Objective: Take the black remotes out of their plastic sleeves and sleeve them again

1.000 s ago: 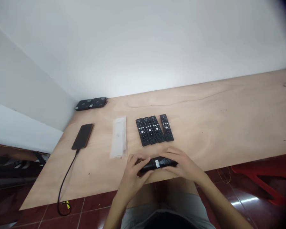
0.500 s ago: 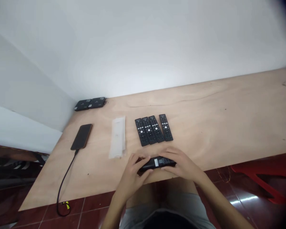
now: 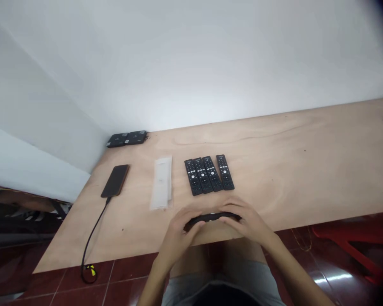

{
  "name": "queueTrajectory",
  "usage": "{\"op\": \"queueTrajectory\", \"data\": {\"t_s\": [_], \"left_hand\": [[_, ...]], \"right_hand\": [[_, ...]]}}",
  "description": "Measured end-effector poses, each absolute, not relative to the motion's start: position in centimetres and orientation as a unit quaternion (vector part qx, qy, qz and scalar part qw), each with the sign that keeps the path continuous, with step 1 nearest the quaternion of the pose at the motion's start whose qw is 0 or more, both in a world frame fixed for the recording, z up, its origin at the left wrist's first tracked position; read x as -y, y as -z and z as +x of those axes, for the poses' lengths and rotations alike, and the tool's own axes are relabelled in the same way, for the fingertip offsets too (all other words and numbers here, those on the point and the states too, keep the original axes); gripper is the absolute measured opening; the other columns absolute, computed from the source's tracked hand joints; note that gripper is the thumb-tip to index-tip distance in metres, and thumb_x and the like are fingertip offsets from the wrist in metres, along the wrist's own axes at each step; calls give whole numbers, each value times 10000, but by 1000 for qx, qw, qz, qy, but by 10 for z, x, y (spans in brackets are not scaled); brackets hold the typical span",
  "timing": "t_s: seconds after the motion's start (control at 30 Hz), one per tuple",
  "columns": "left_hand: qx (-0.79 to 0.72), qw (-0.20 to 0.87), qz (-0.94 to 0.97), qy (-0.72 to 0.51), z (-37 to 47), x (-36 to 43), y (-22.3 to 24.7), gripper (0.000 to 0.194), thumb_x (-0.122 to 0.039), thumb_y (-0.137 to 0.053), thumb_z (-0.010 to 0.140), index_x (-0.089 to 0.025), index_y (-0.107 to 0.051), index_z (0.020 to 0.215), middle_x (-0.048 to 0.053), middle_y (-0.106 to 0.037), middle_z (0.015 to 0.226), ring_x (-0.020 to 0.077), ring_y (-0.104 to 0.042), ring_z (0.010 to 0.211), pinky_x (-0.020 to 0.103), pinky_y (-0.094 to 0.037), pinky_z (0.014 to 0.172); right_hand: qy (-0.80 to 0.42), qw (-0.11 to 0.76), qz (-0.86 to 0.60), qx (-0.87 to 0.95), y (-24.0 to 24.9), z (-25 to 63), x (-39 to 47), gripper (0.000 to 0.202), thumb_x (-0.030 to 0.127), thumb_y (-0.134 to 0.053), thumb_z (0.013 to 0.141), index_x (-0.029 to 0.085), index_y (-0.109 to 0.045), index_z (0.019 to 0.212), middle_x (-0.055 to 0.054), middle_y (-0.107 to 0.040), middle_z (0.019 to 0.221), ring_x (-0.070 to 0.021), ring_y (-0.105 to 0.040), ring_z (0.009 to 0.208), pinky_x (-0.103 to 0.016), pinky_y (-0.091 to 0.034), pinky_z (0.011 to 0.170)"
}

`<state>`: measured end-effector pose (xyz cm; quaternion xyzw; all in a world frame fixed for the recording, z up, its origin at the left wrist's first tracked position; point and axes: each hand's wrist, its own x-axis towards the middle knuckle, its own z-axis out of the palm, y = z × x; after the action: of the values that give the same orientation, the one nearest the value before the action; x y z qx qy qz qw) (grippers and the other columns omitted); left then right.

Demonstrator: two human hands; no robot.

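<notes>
Near the front edge of the table, a black remote control (image 3: 212,216) is held sideways, seen edge-on. My left hand (image 3: 182,227) is closed on its left end, thumb on the near side and fingers on the far side. On its right end my right hand (image 3: 242,219) grips it in the same manner. Just beyond my hands lie several black remotes (image 3: 207,175) with their buttons up. Most sit side by side, and the rightmost remote (image 3: 225,172) lies slightly apart at its top.
Translucent plastic sleeves (image 3: 161,182) lie left of the remotes. Farther left is a phone (image 3: 115,180) with a black cable (image 3: 92,238) hanging over the table (image 3: 290,170) edge. Two black boxes (image 3: 135,137) sit by the wall. A red plastic chair (image 3: 354,238) stands at the right.
The held remote has rolled between my hands, from its labelled back showing to its narrow edge. The view has shifted slightly.
</notes>
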<state>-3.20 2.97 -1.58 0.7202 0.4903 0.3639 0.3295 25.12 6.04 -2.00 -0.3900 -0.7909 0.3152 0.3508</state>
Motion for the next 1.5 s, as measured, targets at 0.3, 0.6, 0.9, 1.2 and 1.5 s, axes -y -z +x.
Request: {"op": "queueTrajectory", "data": {"t_s": [0.3,0.6,0.9,1.2,1.5], "left_hand": [[-547,98,723,-411,-81,-32,15,312,-173,-602,1030,-254,-763,1285,108,-729,1243,294,-689,1196,498,-576,1077],[-590,-42,719,-365,-135,-49,16,119,-216,-663,1012,-231,-781,1018,114,-739,1063,330,-639,1073,523,-537,993],[-590,193,703,-348,-57,4,6,153,-321,-657,1056,-249,-792,1066,41,-786,909,219,-727,767,336,-600,681],[-603,284,649,-366,10,-2,16,193,-346,-675,1044,-254,-843,1016,46,-840,904,251,-779,777,373,-649,698],[-607,314,611,-400,23,0,16,215,-340,-667,1035,-232,-825,1134,70,-829,1018,249,-780,868,391,-666,795]], "right_hand": [[-308,361,-411,779,23,264,-62,233,357,-648,1111,299,-831,1245,-73,-834,1201,-296,-778,1115,-456,-653,994],[-216,355,-432,800,43,279,-63,524,420,-871,943,301,-748,1438,-120,-761,1421,-373,-735,1289,-586,-625,1123],[-320,320,-429,782,33,298,-64,464,409,-902,917,301,-796,1355,-107,-773,1389,-367,-724,1300,-586,-596,1149],[-459,337,-379,730,22,322,-64,494,432,-988,814,296,-846,1267,-90,-826,1226,-335,-781,1136,-506,-656,1012],[-441,352,-374,737,18,312,-64,436,418,-952,866,293,-841,1269,-80,-822,1230,-324,-758,1163,-488,-610,1064]]}}
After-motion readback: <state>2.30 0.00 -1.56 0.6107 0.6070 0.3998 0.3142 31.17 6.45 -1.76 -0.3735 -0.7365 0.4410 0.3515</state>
